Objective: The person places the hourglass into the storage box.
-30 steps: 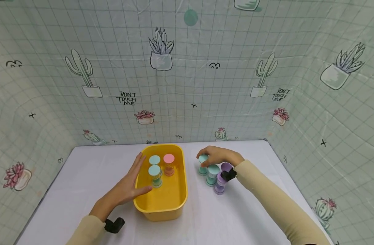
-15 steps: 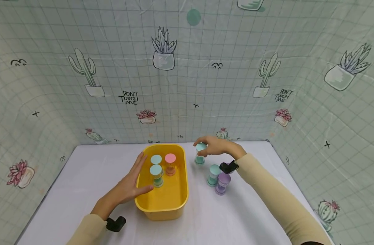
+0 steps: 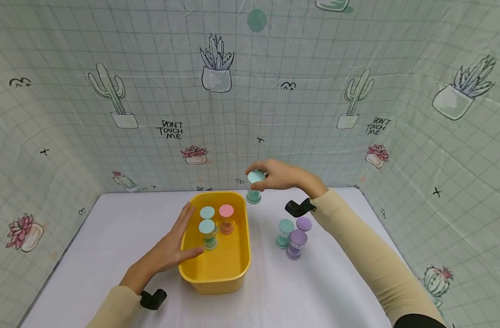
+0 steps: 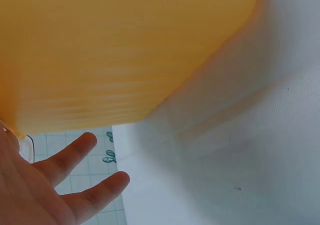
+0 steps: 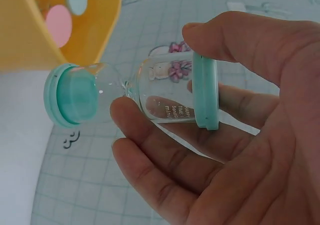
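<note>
"DON'T TOUCH ME" twice on backdrop [image 3: 250,109], "HAPPY TIME" on teal sand timer [image 3: 256,177], centre, right hand [image 3: 279,175] fingers clamped round it, left hand [image 3: 168,250] fingers apart at yellow bin [image 3: 219,286], three timers [image 3: 207,227] inside, three others [image 3: 298,237] on table [image 3: 291,296], lower right.

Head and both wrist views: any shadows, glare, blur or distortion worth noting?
Head view: grid lines curve on the pale-green gridded cloth backdrop, soft shadow on the white tabletop; left wrist view: pale streaks on the yellow plastic bin, bin edges soft; right wrist view: small glint on the transparent hourglass with teal caps.
</note>
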A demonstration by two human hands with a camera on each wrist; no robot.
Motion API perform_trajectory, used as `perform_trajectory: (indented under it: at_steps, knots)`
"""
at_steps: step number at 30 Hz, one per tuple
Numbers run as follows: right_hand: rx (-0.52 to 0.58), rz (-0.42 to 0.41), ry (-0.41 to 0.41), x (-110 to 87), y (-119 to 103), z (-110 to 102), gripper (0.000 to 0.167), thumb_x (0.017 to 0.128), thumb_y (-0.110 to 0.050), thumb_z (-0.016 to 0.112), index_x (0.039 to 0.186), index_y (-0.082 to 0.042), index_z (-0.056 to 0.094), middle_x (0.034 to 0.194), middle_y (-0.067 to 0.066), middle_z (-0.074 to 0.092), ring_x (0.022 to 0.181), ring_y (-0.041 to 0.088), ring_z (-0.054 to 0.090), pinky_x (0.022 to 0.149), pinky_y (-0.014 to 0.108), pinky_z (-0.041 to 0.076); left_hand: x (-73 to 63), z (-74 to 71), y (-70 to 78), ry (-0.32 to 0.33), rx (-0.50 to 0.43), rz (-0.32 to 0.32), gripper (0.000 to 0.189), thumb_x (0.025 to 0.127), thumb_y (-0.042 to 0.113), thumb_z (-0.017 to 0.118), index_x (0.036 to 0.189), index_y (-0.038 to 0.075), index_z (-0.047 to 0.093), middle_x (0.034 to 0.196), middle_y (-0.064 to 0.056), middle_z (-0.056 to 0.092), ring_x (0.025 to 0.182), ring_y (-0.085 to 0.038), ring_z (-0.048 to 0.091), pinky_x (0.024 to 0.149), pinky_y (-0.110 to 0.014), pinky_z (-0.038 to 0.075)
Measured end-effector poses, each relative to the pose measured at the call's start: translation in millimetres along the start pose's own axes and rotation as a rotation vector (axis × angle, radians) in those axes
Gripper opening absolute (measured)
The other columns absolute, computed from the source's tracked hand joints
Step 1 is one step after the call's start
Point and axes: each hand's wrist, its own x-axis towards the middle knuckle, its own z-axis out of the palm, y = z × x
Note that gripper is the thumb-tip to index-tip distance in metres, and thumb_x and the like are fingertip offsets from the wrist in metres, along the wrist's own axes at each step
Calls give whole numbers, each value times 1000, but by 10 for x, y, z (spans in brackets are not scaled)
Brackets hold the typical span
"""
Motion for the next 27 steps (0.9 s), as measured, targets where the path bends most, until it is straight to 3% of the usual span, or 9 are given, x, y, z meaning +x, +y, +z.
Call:
perform_trajectory:
  at_steps: [12, 18, 27]
  knots:
    - [-90, -48, -64, 59, -361, 65, 43, 94, -31, 73, 133, -13, 66, 120, 6, 69, 91, 19, 64, 81, 28, 59, 2, 2, -2, 3, -5, 1, 111, 87, 55, 71, 167, 15, 5, 175, -12, -7, 157, -50, 13, 114, -76, 26]
    - [-113, -104, -115, 163, -401, 197, 43, 94, -28, 72, 132, -10, 66, 124, 7, 69, 97, 22, 63, 84, 28, 59, 2, -12, -2, -10, -1, -7, 111, 87, 57, 70, 167, 15, 4, 174, -13, -8, 156, -50, 13, 114, -77, 26]
    - [-123, -127, -209, 350, -380, 470, 39, 95, -29, 71, 129, -11, 68, 123, 3, 70, 98, 16, 63, 86, 25, 56, 11, -24, -1, -23, -14, -10, 110, 89, 56, 70, 167, 16, 4, 174, -11, -10, 156, -51, 13, 114, -77, 26]
